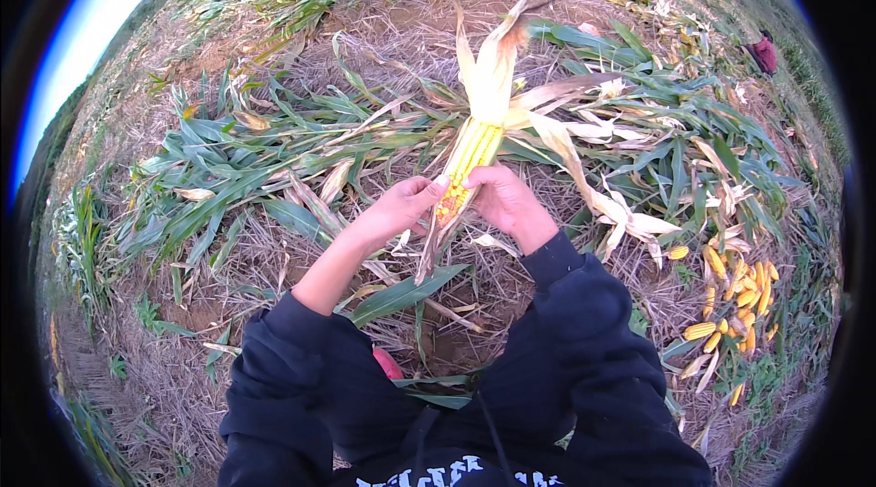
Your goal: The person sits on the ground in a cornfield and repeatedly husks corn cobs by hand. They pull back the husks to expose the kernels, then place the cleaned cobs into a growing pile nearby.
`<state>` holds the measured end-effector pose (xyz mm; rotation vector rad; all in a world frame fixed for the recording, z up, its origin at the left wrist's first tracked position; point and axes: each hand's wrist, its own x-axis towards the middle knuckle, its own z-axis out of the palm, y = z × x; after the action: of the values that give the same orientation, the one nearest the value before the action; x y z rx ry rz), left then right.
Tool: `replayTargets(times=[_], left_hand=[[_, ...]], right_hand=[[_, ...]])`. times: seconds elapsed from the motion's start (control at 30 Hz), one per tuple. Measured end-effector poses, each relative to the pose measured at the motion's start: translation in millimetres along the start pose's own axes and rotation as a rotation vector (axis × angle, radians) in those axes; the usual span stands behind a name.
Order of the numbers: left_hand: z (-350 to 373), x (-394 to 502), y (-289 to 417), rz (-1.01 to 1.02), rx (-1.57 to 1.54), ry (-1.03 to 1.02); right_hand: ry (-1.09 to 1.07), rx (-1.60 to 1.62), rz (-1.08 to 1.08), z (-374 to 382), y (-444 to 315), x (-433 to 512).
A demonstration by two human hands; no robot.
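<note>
An ear of corn (475, 150) with yellow kernels lies between my two hands, slanting up and away from me. Pale dry husk (491, 76) still wraps its far part, with brown silk beside the far tip, and more husk hangs under the near end. My left hand (408, 202) grips the near part from the left side, thumb on the kernels. On the right side, my right hand (505, 199) holds it with the thumb against the kernels; the fingers of both hands are partly hidden behind the ear.
Cut green corn stalks and leaves (226, 158) lie across the straw-covered ground ahead. Husked yellow ears (749, 295) form a loose pile at the right. Empty dry husks (626, 216) lie right of my hands. A person in a red top (763, 56) is far off at upper right.
</note>
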<state>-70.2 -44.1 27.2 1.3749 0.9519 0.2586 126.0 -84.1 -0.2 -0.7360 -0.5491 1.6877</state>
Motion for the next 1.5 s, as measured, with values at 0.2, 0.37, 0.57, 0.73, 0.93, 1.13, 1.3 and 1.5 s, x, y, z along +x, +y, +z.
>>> replayTargets(times=[0.2, 0.37, 0.57, 0.73, 0.93, 1.13, 1.3, 1.5], left_hand=[[11.0, 9.3, -17.8, 0.131, 0.319, -0.115], [23.0, 0.4, -12.7, 0.107, 0.267, -0.179], [24.3, -8.2, -9.4, 0.156, 0.213, -0.081], [26.8, -14.1, -9.7, 0.187, 0.172, -0.041], [21.4, -9.7, -13.6, 0.409, 0.247, -0.150], [24.6, -20.7, -13.5, 0.208, 0.275, -0.082], [22.6, -28.4, -6.7, 0.216, -0.147, -0.152], [14.9, -39.9, 4.9, 0.215, -0.349, -0.125]], right_hand=[[0.017, 0.113, 0.049, -4.5, 5.7, 3.0], [0.093, 0.115, 0.031, 2.5, 12.3, 0.0], [0.044, 0.179, -0.003, 2.4, 7.2, 0.3], [0.001, 0.187, -0.022, 4.5, 7.6, -0.6], [0.057, 0.229, -0.081, -0.8, 10.2, 0.8], [0.120, 0.189, -0.071, 2.9, 12.3, -2.2], [-0.020, 0.259, 0.000, 13.0, 3.9, -9.1], [-0.151, 0.331, 0.086, 12.7, 9.8, -3.9]])
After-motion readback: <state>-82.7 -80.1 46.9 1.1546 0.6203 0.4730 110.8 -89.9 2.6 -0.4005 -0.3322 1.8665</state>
